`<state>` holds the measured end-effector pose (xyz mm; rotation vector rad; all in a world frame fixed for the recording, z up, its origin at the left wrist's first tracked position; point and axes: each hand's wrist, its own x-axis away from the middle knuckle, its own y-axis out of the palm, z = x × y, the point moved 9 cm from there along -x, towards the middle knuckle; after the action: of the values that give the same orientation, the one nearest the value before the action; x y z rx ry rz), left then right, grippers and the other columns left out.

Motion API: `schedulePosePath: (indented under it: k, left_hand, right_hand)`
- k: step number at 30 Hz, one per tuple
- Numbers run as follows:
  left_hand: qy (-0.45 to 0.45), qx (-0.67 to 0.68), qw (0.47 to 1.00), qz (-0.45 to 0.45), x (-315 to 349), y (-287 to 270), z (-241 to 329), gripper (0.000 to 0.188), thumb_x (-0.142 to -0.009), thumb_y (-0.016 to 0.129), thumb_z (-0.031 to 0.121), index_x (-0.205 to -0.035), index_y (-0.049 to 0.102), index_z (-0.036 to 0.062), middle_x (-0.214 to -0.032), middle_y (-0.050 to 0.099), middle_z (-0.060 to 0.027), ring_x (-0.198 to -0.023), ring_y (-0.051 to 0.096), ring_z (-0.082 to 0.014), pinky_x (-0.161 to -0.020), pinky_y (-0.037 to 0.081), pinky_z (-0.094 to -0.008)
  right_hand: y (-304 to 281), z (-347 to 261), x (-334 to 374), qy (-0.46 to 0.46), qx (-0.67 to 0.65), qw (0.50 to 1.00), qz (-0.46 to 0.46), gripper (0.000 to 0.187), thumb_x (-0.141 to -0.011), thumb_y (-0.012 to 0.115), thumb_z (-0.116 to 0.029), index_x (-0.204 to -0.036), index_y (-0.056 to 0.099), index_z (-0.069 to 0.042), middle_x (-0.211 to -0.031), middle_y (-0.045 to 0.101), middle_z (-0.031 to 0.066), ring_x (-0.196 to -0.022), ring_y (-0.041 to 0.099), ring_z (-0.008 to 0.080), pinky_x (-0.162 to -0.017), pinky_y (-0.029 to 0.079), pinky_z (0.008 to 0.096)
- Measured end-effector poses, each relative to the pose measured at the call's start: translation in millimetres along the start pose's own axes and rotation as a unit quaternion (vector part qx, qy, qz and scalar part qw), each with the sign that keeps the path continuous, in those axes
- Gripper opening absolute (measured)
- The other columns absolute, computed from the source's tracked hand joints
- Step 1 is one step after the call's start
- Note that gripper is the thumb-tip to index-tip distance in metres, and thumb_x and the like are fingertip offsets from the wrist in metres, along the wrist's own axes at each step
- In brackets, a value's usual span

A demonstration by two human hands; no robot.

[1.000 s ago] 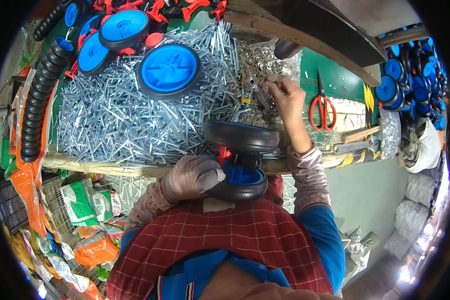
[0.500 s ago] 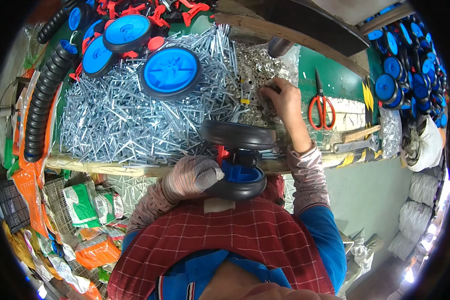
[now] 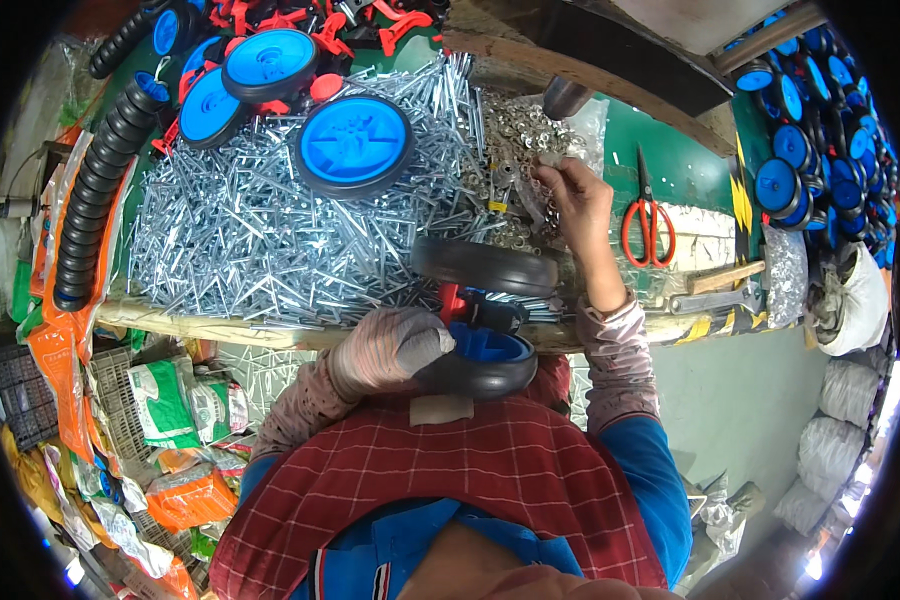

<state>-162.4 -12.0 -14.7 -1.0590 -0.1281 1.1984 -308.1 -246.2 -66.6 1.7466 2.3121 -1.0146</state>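
Observation:
My left hand [image 3: 395, 348], in a striped knit glove, is closed on a wheel pair at the table's front edge. Its lower wheel [image 3: 480, 376] has a black tyre and blue hub. A red and black bracket [image 3: 454, 302] joins it to the upper black wheel [image 3: 485, 268], which is tilted and slightly blurred. Over a heap of small metal fasteners [image 3: 515, 130], my bare right hand [image 3: 582, 195] has thumb and fingers pinched together. What lies between the fingertips is too small to name.
Loose metal pins [image 3: 240, 220] cover the left tabletop, with a blue-hubbed wheel [image 3: 354, 145] on them. Red-handled scissors [image 3: 648, 225] and a wrench [image 3: 710, 300] lie right. A stack of black wheels [image 3: 100, 190] stands left; more wheels [image 3: 780, 185] are piled far right. A wooden beam [image 3: 610, 70] overhangs the back.
My right hand has lifted slightly, its fingertips drawn closer together. The wheel pair stays in my left hand. The whole view has shifted a little.

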Motion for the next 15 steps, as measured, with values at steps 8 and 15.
schedulePosePath:
  k: [8,15]
  left_hand:
    - [-0.284,0.177,0.940,0.063,-59,-43,-53,0.068,-0.065,0.091,0.030,-0.116,0.054,0.0039,-0.101,0.064,-0.0144,-0.092,0.066,-0.0274,-0.081,0.053,-0.0372]
    - [-0.343,0.240,0.906,0.056,-48,-37,-47,0.070,-0.066,0.091,0.024,-0.117,0.050,0.0005,-0.103,0.066,-0.0145,-0.097,0.065,-0.0232,-0.085,0.053,-0.0357]
  right_hand:
    - [8,-39,24,0.070,-0.100,0.975,-0.185,0.048,-0.093,0.064,-0.029,-0.127,0.052,0.002,-0.092,0.068,0.0212,-0.088,0.068,0.0283,-0.081,0.051,0.0367]
    - [28,-44,31,0.075,-0.116,0.956,-0.257,0.059,-0.092,0.067,-0.030,-0.137,0.047,0.004,-0.104,0.069,0.0270,-0.098,0.070,0.0368,-0.087,0.051,0.0401]
